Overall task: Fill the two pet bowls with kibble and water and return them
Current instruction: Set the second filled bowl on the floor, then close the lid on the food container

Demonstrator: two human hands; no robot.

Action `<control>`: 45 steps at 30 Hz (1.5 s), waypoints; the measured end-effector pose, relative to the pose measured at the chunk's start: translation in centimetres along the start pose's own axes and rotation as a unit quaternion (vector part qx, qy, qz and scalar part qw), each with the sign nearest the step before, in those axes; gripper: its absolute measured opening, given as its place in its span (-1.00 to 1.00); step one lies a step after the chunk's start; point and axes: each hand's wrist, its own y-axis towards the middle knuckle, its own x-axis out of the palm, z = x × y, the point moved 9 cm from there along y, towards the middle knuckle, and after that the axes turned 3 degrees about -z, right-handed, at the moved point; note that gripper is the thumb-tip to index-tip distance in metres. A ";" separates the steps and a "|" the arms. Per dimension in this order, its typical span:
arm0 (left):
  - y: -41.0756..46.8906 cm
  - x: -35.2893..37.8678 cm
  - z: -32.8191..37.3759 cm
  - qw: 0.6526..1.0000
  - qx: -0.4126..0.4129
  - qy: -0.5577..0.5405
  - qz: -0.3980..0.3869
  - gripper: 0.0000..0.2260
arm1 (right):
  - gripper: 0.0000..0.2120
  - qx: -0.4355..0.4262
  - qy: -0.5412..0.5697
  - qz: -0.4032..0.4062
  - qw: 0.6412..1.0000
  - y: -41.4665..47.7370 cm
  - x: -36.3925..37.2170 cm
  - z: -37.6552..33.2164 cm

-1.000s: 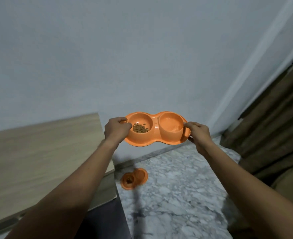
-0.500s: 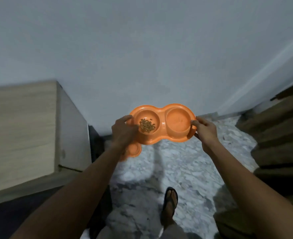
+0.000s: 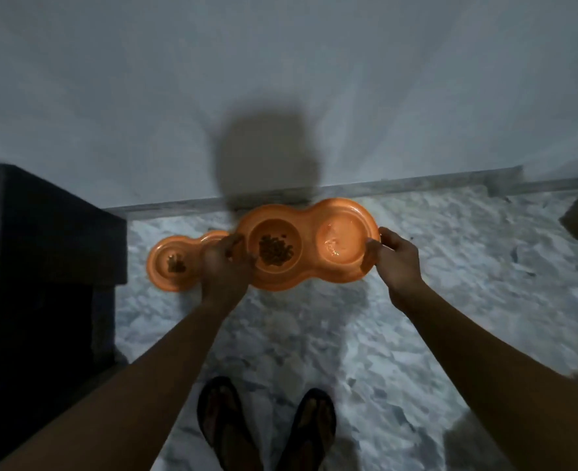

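Orange double bowl (image 3: pixel 309 263) (kibble, water) gripped at both ends: left hand (image 3: pixel 224 266), right hand (image 3: pixel 394 263), fingers closed on rim.

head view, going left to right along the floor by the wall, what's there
dark cabinet → orange double bowl on the floor → left hand → kibble in the held double bowl → its water side → right hand

held feeder (image 3: pixel 309 277) sits dead center, second feeder (image 3: pixel 165 266) on the floor (image 3: pixel 450 266) at its 9 o'clock, wall (image 3: pixel 281 79) at 12.

Both arms outstretched, left hand (image 3: pixel 224 266) and right hand (image 3: pixel 394 263) closed in grip.
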 end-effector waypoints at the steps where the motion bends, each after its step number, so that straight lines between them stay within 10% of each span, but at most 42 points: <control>1: 1.9 2.2 -2.8 1.000 -0.003 0.001 -0.004 -0.72 | -0.84 0.001 -0.004 0.000 1.000 2.8 1.2 2.7; 10: 14.4 14.0 -19.4 0.999 -0.029 0.046 -0.005 -0.63 | -0.86 -0.007 -0.027 -0.001 1.000 19.8 9.7 17.5; 15: 15.9 16.1 -20.5 0.996 -0.004 0.094 0.006 -0.78 | -0.47 0.005 -0.029 0.040 0.999 23.0 10.2 20.7; 23: 14.9 16.4 -17.6 0.990 -0.002 0.128 -0.055 -0.60 | -0.47 -0.008 -0.114 0.015 0.993 19.8 10.3 17.3; 31: 6.3 5.1 -3.2 0.990 -0.001 0.124 -0.068 -0.54 | -0.51 -0.075 -0.181 -0.055 0.979 4.4 7.9 2.7; 45: -21.3 -33.2 33.2 0.924 0.246 0.293 0.021 -0.45 | -0.56 -0.303 -0.154 -0.116 0.933 -36.9 6.4 -37.8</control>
